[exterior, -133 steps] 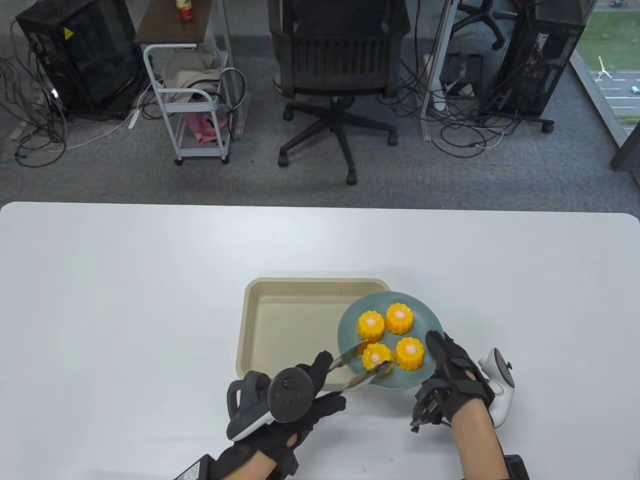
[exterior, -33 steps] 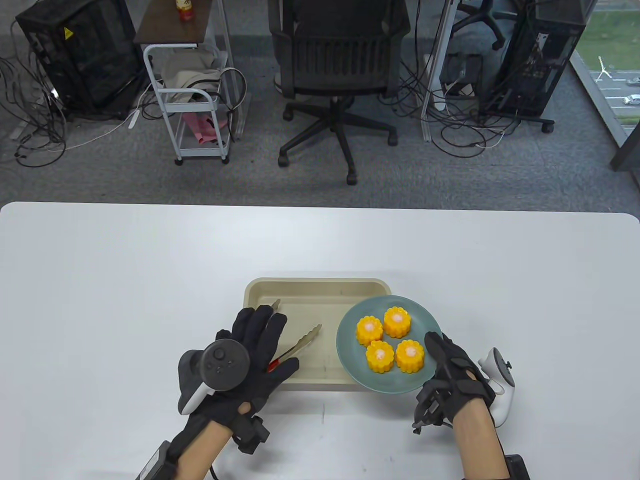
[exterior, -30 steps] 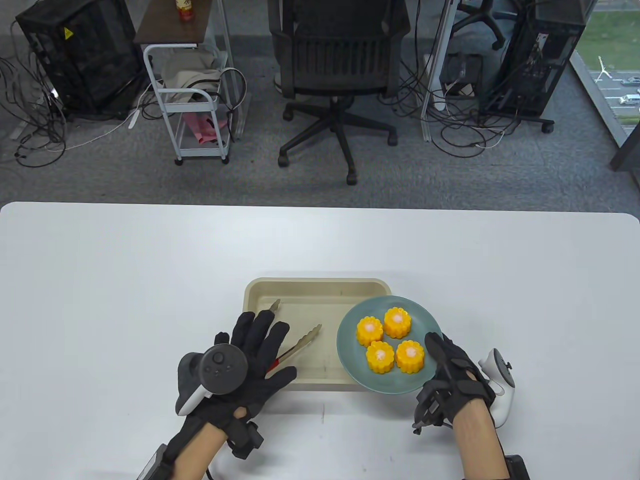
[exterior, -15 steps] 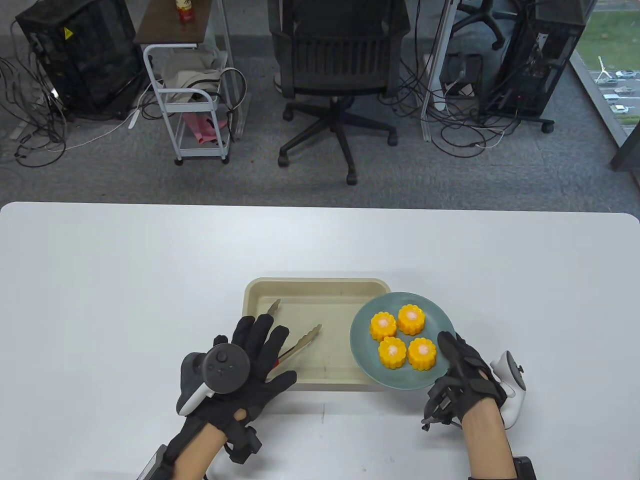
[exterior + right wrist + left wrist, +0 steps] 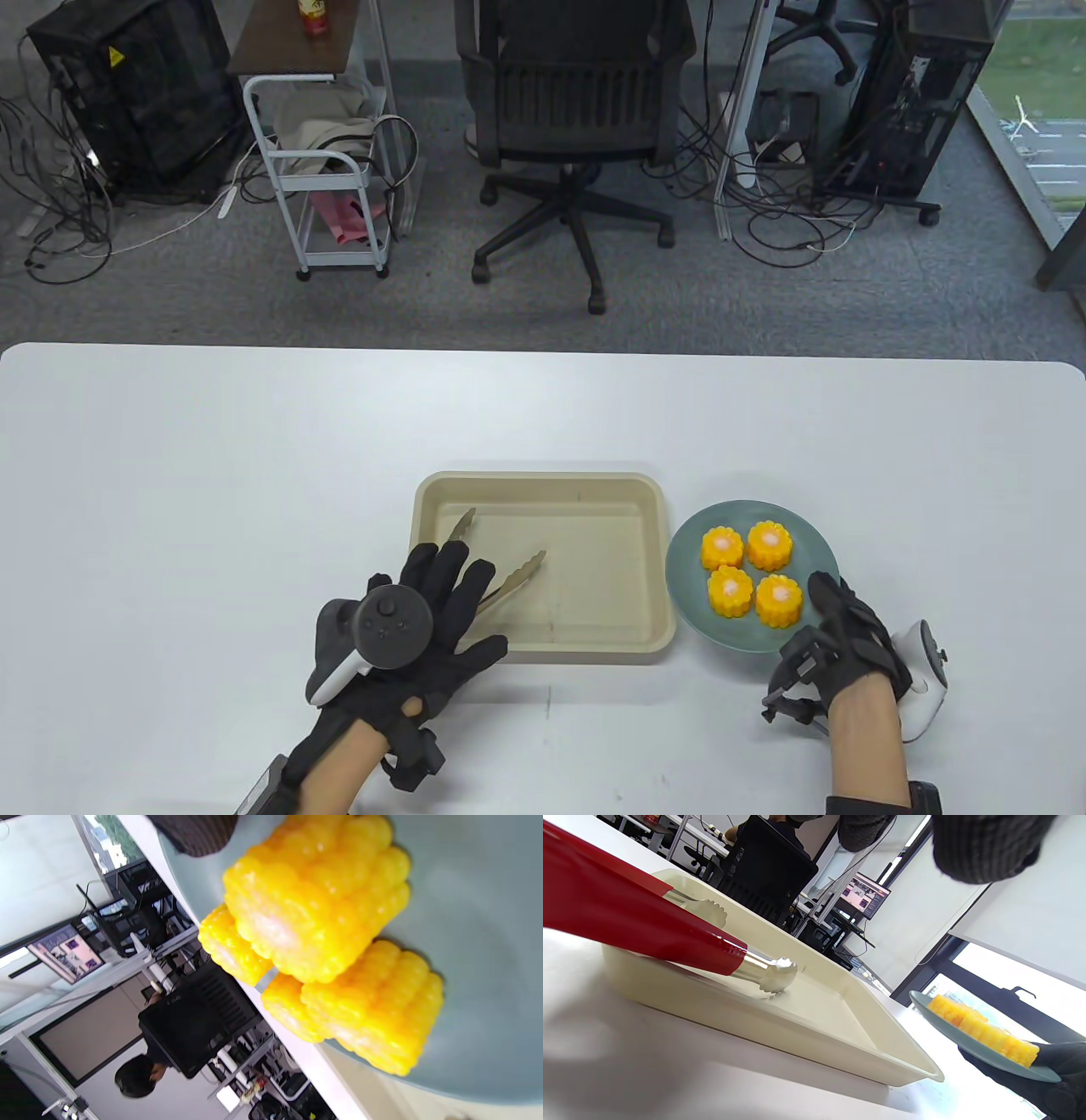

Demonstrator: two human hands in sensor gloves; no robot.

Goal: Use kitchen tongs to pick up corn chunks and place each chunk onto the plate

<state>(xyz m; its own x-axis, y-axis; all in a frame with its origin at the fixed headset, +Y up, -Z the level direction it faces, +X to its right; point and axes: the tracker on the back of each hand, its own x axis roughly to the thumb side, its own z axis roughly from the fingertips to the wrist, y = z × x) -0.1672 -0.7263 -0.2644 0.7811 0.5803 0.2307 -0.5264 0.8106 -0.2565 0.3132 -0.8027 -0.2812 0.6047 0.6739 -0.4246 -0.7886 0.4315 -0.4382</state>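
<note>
Several yellow corn chunks (image 5: 730, 592) (image 5: 322, 908) stand on the teal plate (image 5: 730, 632) (image 5: 488, 921), just right of the beige tray (image 5: 543, 480). My right hand (image 5: 827, 607) grips the plate's near right rim, thumb on top. In the left wrist view the plate (image 5: 967, 1046) is off the table, tilted, with that hand (image 5: 1052, 1077) under it. The red-handled tongs (image 5: 509, 581) (image 5: 649, 921) lie in the tray's left part, arms apart. My left hand (image 5: 441, 594) hovers over their handle with fingers spread, holding nothing.
The white table (image 5: 254, 475) stretches wide to the left and behind the tray. Past its far edge stand an office chair (image 5: 577, 110), a white cart (image 5: 327, 170) and computer towers. The tray (image 5: 818, 1001) holds only the tongs.
My right hand has carried the plate to the right, off the tray's corner. Earlier my left hand laid the tongs in the tray and let go; it has barely moved since.
</note>
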